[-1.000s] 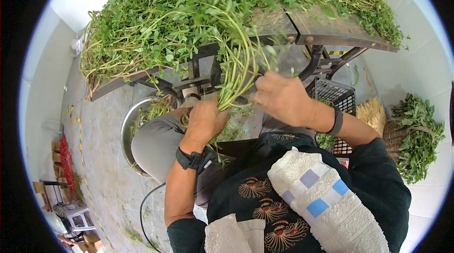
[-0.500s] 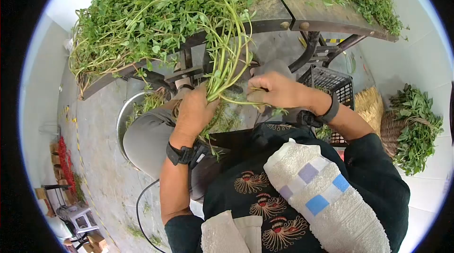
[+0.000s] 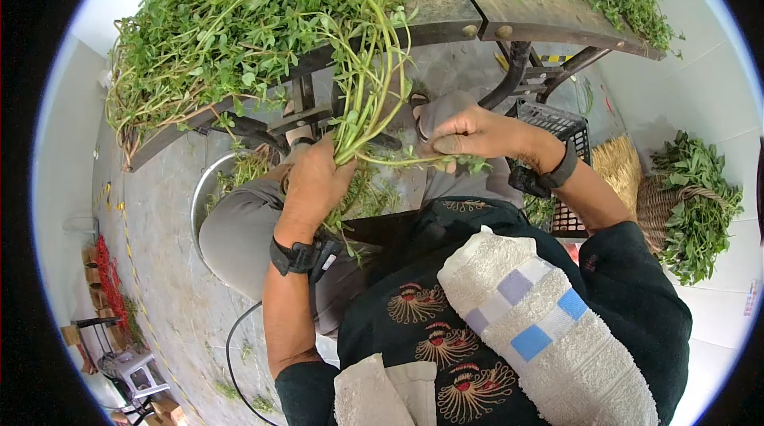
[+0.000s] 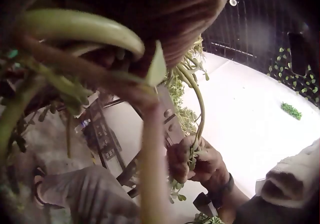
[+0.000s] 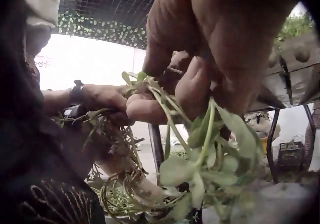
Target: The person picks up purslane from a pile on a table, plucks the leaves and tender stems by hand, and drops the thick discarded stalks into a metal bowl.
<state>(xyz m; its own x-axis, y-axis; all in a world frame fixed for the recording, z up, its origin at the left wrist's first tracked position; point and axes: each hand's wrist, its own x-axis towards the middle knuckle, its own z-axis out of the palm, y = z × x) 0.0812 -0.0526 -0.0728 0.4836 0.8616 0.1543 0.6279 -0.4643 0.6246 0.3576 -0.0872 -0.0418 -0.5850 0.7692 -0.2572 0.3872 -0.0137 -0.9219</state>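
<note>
My left hand (image 3: 314, 179) grips a bunch of purslane (image 3: 362, 108) by its lower stems, the leafy upper parts standing up toward the table edge. From this bunch one stem (image 3: 398, 161) bends out sideways to my right hand (image 3: 481, 138). Thumb and fingers of the right hand pinch this stem close to its leafy end. In the right wrist view, the leafy tip (image 5: 197, 169) hangs below those fingers. Thick stems (image 4: 80, 26) fill the near part of the left wrist view, where the right hand (image 4: 200, 159) shows farther off.
Loose greens (image 3: 207, 52) heap the wooden table (image 3: 549, 16) in front. On the floor, a metal basin (image 3: 199, 199) with cut greens stands beside the left leg. At the right are a black crate (image 3: 573, 215) and a wicker basket (image 3: 656, 207) with leafy stalks.
The right hand, blurred beside the bunch a second ago, has come to pinch one stem and hold it out to the right. The left hand keeps its grip on the bunch.
</note>
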